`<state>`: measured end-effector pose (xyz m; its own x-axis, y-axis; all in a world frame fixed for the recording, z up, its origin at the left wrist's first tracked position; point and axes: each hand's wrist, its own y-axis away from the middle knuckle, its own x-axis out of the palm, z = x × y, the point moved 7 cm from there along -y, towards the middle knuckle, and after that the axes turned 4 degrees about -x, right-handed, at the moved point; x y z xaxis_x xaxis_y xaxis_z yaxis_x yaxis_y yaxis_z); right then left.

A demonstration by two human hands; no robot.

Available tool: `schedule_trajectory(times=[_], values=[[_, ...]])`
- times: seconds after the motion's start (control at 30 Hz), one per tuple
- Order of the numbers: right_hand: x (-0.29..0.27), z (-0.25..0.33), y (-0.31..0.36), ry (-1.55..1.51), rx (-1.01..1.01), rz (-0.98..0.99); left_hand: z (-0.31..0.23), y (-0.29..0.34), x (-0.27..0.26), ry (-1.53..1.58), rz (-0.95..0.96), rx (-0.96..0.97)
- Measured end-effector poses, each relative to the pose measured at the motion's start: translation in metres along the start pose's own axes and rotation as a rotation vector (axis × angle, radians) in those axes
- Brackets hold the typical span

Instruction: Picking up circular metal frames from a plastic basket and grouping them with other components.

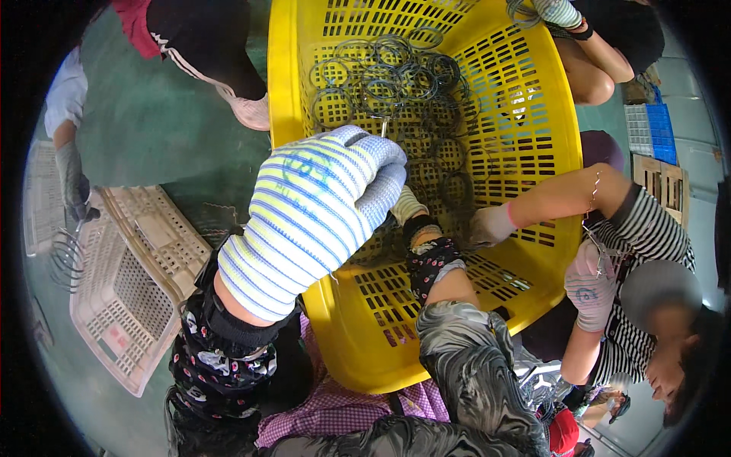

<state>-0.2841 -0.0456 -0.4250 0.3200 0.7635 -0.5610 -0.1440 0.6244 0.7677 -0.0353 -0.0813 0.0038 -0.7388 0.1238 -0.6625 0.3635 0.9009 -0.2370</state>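
Note:
My left hand (312,209), in a striped knit glove, is raised over the near left part of a yellow slotted basket (567,137). Its fingers are curled together, and a short shiny metal bit (384,126) shows just beyond them; what they grip is hidden. Lower and partly behind it, my right hand (407,206) reaches into the basket, its fingers out of sight. Dark wire rings (388,84) lie in a loose tangle on the basket's bottom, toward the far side.
At the right, a co-worker in black-and-white stripes has one gloved hand (491,226) inside the basket. Another gloved hand (556,11) holds rings at the far right corner. On the left stands a pale slotted crate (145,282), with a person's gloved hand (74,186) holding rings beside it.

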Motion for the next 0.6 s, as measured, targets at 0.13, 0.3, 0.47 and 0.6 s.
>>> schedule_trajectory(times=[0.13, 0.3, 0.47, 0.6], values=[[0.008, 0.021, 0.014, 0.083, 0.011, 0.108, 0.003, -0.001, -0.002, -0.004, -0.013, -0.008], [0.000, 0.059, 0.058, 0.262, 0.105, 0.343, 0.004, 0.005, -0.008, -0.026, -0.031, -0.046], [-0.021, 0.051, 0.094, 0.405, 0.199, 0.475, 0.001, 0.010, -0.007, -0.010, -0.045, -0.034], [-0.021, 0.022, 0.060, 0.448, -0.032, 0.229, 0.005, 0.015, -0.012, -0.061, -0.043, -0.045]])
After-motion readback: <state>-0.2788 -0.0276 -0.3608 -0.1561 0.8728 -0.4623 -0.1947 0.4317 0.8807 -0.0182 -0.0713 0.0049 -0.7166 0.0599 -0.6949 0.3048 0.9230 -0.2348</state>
